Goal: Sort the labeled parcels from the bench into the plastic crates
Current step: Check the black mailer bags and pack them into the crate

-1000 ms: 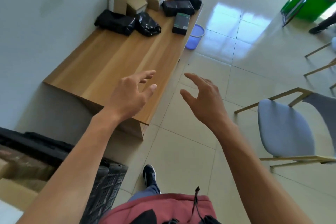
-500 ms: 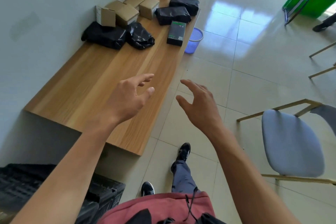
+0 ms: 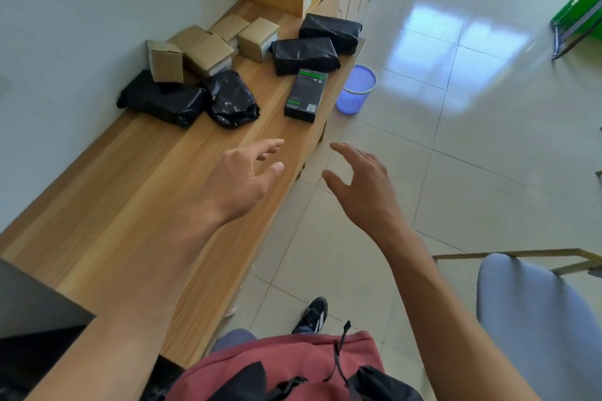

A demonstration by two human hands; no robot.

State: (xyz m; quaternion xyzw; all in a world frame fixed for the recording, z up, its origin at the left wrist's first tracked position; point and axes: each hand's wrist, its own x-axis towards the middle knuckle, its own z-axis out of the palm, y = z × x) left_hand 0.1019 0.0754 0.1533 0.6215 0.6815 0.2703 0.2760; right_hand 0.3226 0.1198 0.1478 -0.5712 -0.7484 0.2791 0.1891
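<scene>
Both hands, left grip and right grip, reach wide and empty toward the parcels ahead on the worktop; the green-labeled box nearest them overhangs the edge, so a clumsy brush could tip it floorward.

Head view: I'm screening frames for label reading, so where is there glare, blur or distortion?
Head view: window glare washes the floor tiles; wide-angle bending curves the bench edge; the dark box print is too small to read; both hands look fairly sharp.
</scene>
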